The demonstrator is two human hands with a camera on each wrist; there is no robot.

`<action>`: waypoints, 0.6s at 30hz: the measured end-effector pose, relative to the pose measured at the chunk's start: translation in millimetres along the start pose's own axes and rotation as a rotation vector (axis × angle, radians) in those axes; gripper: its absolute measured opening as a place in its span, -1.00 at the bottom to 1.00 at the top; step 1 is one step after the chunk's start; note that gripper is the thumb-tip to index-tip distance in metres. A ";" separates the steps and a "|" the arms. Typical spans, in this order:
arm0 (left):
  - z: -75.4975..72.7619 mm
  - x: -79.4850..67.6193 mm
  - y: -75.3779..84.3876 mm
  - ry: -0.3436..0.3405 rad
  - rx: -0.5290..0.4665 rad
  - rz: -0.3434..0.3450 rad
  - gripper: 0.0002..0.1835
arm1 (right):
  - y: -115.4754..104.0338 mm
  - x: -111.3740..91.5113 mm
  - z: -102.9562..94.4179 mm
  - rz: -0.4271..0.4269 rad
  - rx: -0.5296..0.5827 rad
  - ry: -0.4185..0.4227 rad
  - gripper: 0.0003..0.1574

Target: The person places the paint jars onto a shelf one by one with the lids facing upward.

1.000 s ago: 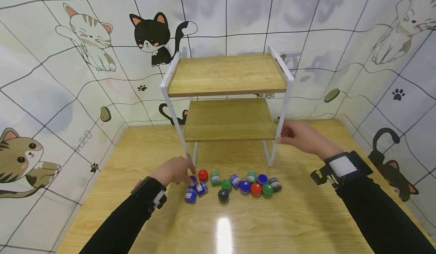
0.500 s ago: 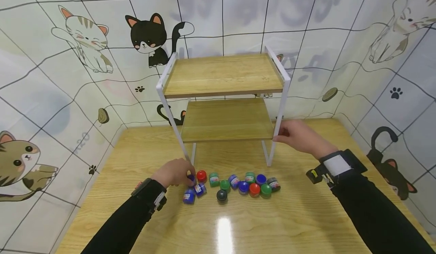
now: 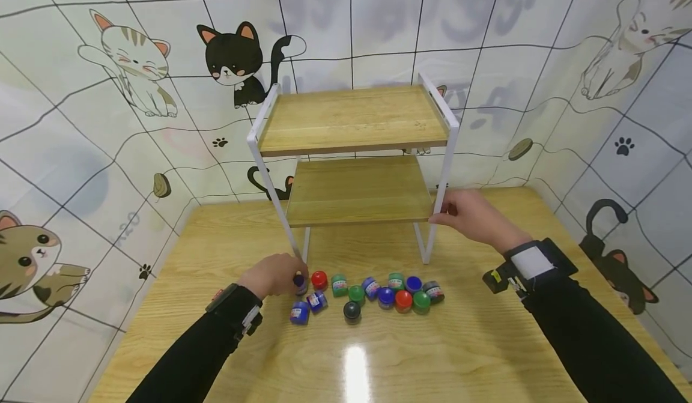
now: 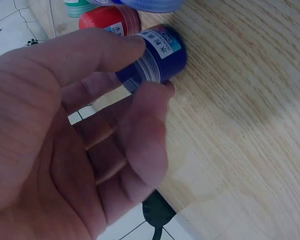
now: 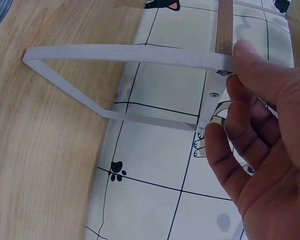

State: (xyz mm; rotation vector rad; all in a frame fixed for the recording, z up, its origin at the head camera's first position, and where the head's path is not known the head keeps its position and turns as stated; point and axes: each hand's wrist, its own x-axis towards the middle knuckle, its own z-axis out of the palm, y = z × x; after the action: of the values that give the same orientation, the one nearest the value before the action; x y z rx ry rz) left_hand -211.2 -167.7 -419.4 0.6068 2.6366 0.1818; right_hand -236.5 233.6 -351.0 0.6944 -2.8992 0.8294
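Observation:
My left hand (image 3: 274,275) pinches a dark blue paint jar (image 4: 169,54) between thumb and fingers in the left wrist view. The jar lies tilted, its lid towards the palm and its printed label facing up. Two other blue jars, one upright (image 3: 300,313) and one tipped (image 3: 316,301), sit close by, and a red-lidded jar (image 3: 319,280) is just right of the fingertips. On the right, my right hand (image 3: 469,215) grips the white metal leg (image 5: 210,62) of a two-tier wooden shelf rack (image 3: 351,121), at the lower board's edge. Its remaining fingers are loosely curled.
Several more paint jars with green, blue, red and black lids form a loose row before the rack; a black-lidded jar (image 3: 352,312) lies nearest the front. The lower board (image 3: 357,190) and upper board bear nothing. Cat-printed cloth walls (image 3: 135,169) enclose the wooden table (image 3: 421,355).
My left hand has closed on the blue jar and turned it so its label shows, shifting it slightly left. The right hand stays on the rack's leg; the view has drifted a little.

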 end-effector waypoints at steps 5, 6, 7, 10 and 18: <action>0.5 -0.9 3.2 0.023 0.051 -0.032 -0.79 | -0.1 0.0 1.1 -0.001 -0.008 0.011 -0.86; 0.8 -0.9 3.6 0.028 0.053 -0.036 -0.79 | -0.4 -0.2 1.3 0.003 -0.007 0.012 -0.86; 1.1 -0.8 3.9 0.036 0.054 -0.034 -0.81 | -0.7 -0.3 1.5 0.008 -0.006 0.011 -0.86; 2.1 0.1 4.0 0.066 0.071 -0.011 -0.83 | -1.3 -0.3 2.2 0.020 -0.004 0.008 -0.85; -1.8 0.4 3.4 0.086 0.088 0.030 -0.83 | -2.9 -1.2 3.3 0.032 0.002 0.015 -0.86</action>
State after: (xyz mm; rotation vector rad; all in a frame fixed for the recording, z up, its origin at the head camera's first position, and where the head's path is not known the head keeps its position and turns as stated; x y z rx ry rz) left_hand -211.0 -164.6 -417.2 0.6827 2.7308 0.1035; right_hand -233.8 230.2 -352.6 0.6403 -2.9043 0.8372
